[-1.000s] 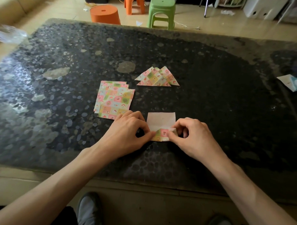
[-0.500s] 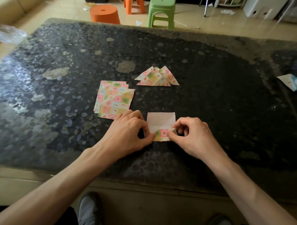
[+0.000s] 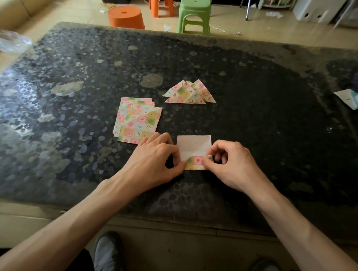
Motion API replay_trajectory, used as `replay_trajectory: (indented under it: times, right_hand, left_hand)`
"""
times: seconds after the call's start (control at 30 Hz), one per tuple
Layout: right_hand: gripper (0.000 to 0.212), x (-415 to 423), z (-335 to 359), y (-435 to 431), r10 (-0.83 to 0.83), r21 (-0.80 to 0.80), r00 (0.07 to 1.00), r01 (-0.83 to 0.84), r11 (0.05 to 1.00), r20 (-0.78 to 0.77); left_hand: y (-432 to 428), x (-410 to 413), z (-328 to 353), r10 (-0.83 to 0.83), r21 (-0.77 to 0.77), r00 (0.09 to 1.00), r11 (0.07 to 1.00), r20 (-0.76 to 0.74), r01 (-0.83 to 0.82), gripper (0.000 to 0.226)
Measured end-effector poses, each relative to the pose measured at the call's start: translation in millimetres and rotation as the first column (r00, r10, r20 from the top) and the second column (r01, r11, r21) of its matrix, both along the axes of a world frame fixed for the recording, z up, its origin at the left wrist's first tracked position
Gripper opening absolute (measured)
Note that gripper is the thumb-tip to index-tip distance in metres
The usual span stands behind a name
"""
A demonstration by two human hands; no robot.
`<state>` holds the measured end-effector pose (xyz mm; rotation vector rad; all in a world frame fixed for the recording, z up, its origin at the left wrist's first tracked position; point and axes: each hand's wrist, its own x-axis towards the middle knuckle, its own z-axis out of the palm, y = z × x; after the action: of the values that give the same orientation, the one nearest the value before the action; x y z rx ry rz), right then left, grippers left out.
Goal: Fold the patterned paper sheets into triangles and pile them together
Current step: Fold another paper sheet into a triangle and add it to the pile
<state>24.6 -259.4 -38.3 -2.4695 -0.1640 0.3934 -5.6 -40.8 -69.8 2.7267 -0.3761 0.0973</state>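
A person at a dark speckled desk (image 3: 255, 121) is folding a paper sheet (image 3: 193, 145), which is lying white side up near the desk's front edge. The sheet's near edge is curling over onto the white face, showing a narrow patterned strip whose long axis is running left to right; the sheet's far edge is lying flat and squarely facing away from the person.

The left hand (image 3: 155, 161) is pinching the strip's left end between thumb and curled fingers, and the right hand (image 3: 232, 165) is pinching the strip's right end the same way, its fingers bent in.

Just beyond the sheet and to its left, a stack of flat patterned sheets (image 3: 137, 119) is resting slightly fanned, its near corner touching or passing under the left hand's knuckles. Farther beyond the sheet, a pile of folded triangles (image 3: 188, 93) is sitting with long edges toward the person and tips pointing away.

Well past the sheet, off the desk's far side, an orange stool (image 3: 125, 17) and a green stool (image 3: 194, 12) are standing on the floor.
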Motion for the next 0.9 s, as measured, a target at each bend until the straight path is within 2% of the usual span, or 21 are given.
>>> replay_trajectory:
  times: [0.1,0.2,0.33,0.47,0.6,0.7,0.9]
  right_hand:
    - [0.017,1,-1,0,-0.002,-0.001,1.0,0.002,1.0,-0.012]
    - [0.019,2,-1,1,-0.001,0.001,1.0,0.001,1.0,-0.013]
    - [0.026,-1,-3,0,0.031,0.034,0.999,-0.032,0.999,0.043]
    - [0.012,-4,-6,-1,0.075,0.007,0.994,-0.076,0.997,0.078]
    - [0.005,-9,-8,0,0.098,-0.034,0.989,-0.095,0.995,0.11]
    - [0.015,-13,-12,4,0.084,-0.06,0.987,-0.076,0.995,0.14]
    - [0.045,-22,-18,14,0.073,-0.153,0.967,-0.036,0.988,0.243]
  left_hand:
    - [1,-1,0,-0.017,-0.024,1.0,1.0,-0.002,0.017,0.028]
    - [1,0,0,-0.055,-0.112,0.998,0.992,-0.032,0.051,0.021]
    - [1,0,0,-0.071,-0.13,0.996,0.989,-0.052,0.063,0.013]
    - [0,1,3,-0.052,-0.127,0.994,0.991,-0.093,0.04,0.02]
    - [7,7,13,-0.084,-0.068,0.975,0.995,-0.206,0.071,0.019]
    - [12,11,19,-0.094,-0.052,0.958,0.995,-0.27,0.083,0.023]
    - [10,9,22,-0.086,-0.06,0.956,0.996,-0.281,0.072,0.025]
